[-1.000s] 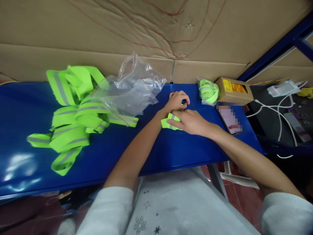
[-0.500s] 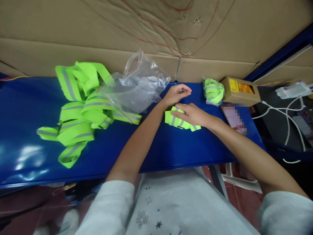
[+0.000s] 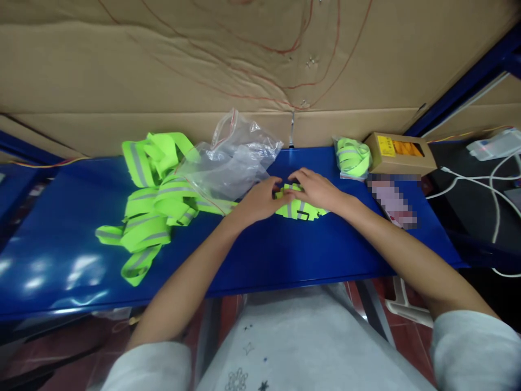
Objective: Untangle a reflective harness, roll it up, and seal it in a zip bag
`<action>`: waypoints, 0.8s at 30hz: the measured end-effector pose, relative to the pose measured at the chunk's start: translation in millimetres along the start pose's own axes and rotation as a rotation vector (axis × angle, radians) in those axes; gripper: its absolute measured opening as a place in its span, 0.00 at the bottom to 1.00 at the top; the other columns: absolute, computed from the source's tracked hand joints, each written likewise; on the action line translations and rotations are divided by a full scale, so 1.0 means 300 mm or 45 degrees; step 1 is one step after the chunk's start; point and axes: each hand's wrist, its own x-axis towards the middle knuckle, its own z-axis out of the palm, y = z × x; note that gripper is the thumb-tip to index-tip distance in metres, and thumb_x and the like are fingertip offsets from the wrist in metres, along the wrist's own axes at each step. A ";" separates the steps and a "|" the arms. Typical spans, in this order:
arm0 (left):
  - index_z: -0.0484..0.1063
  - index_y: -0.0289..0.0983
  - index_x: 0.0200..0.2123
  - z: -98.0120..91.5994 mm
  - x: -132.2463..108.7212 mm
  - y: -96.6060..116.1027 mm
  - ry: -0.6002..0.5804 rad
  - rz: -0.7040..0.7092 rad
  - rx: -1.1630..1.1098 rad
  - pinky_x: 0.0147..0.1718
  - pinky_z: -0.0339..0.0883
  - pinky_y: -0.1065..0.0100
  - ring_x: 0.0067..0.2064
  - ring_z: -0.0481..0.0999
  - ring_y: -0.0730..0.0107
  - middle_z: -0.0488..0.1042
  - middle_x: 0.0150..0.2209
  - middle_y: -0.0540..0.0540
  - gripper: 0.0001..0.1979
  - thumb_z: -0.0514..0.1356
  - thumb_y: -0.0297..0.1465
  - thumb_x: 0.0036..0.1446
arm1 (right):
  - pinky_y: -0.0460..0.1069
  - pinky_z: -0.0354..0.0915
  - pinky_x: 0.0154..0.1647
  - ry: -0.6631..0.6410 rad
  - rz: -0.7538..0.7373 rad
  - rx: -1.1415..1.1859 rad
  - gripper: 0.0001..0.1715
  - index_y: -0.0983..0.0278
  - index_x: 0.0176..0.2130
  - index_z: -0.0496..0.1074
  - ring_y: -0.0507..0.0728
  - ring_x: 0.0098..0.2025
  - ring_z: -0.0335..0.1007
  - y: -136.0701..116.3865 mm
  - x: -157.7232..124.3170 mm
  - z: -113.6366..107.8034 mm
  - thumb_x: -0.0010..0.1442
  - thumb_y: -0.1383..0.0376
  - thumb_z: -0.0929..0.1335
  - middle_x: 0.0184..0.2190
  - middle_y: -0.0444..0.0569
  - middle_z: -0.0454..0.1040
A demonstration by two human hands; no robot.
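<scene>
Brown cardboard [image 3: 163,60] stands behind the blue table [image 3: 260,255] I work at. On the tabletop in front of me lies a folded yellow-green strap [image 3: 301,209] with grey stripes, a black buckle [image 3: 303,215] showing on its near side. My left hand [image 3: 258,201] is at its left end, partly curled, the thumb reaching over the strap; my right hand [image 3: 319,190] arches over its far right part, fingers bent and half open. Both touch the strap, but I cannot tell whether either one grips it. Just left of my hands is a clear plastic bag [image 3: 236,168], its left part over a heap of similar straps [image 3: 146,233]. To my right sit a bagged strap bundle [image 3: 352,157] and, right beside it, a cardboard box [image 3: 401,163] with a yellow label. Nearer me is a pixelated, phone-like thing [image 3: 391,202]; white cables [image 3: 468,179] trail beyond.
</scene>
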 end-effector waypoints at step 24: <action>0.67 0.39 0.41 0.060 -0.097 0.030 -0.211 -0.086 -0.620 0.42 0.63 0.68 0.42 0.70 0.67 0.70 0.38 0.53 0.20 0.71 0.36 0.48 | 0.50 0.66 0.39 0.381 -0.224 0.484 0.20 0.62 0.52 0.66 0.57 0.39 0.74 -0.042 -0.123 0.083 0.72 0.50 0.63 0.41 0.53 0.77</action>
